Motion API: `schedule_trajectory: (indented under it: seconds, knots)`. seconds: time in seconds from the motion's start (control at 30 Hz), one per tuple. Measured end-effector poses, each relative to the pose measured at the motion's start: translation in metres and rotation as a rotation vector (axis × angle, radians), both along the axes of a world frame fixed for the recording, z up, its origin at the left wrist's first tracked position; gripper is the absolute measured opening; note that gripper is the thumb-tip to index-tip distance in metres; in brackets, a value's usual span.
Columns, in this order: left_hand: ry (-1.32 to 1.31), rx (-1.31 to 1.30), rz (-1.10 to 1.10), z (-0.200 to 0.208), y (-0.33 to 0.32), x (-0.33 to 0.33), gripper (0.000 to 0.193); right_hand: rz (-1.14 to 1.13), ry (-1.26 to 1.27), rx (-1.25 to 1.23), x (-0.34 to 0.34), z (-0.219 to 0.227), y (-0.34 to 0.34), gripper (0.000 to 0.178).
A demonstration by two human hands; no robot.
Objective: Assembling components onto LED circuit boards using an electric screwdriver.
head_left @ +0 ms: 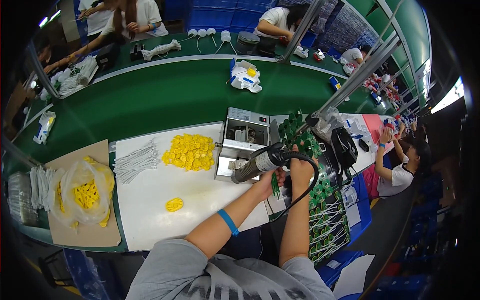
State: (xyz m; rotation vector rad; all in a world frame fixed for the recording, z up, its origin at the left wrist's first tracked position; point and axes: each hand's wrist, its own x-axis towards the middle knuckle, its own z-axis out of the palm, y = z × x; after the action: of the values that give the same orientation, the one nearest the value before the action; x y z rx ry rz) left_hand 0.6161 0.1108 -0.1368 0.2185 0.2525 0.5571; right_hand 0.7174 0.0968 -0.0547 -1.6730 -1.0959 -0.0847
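White tabletop [145,225], bearing: one heap of small yellow plastic pieces [189,152]; one single yellow oval plastic piece [174,204], lying apart, nearer the wearer; one sheaf of thin white cables [136,162], left of the heap; one silver box-shaped metal machine [246,117], right of the heap. Clear plastic bag [61,212] of yellow pieces, on brown cardboard sheet [82,232], far left. Grey-and-black cylindrical tool [262,162] with thick black cord, slanting before the machine. Left hand [266,185], closed about thin green strips [275,186]. Right hand [300,172], behind the black cord [316,176], fingers beside clustered green discs [291,131]; grip hidden. Green round circuit boards with white cables [327,227], rowed at right.
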Motion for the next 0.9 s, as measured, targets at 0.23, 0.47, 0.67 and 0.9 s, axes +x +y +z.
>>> schedule_trajectory:
  seconds: [0.23,0.47,0.67,0.9]
  knots:
    - [-0.021,0.010,0.005,-0.004,-0.001,0.002,0.037,0.036,0.327,0.137,-0.001,0.006,-0.001,0.019]
    - [-0.021,0.015,-0.006,-0.001,-0.005,0.001,0.037,0.053,0.487,0.177,0.015,0.003,-0.007,0.014]
    - [0.073,0.064,0.018,0.001,-0.009,0.001,0.040,-0.093,0.599,0.011,0.029,-0.008,-0.015,0.020]
    - [0.145,0.130,0.057,0.008,-0.009,-0.007,0.040,0.000,0.164,-0.077,-0.020,0.035,-0.050,0.020]
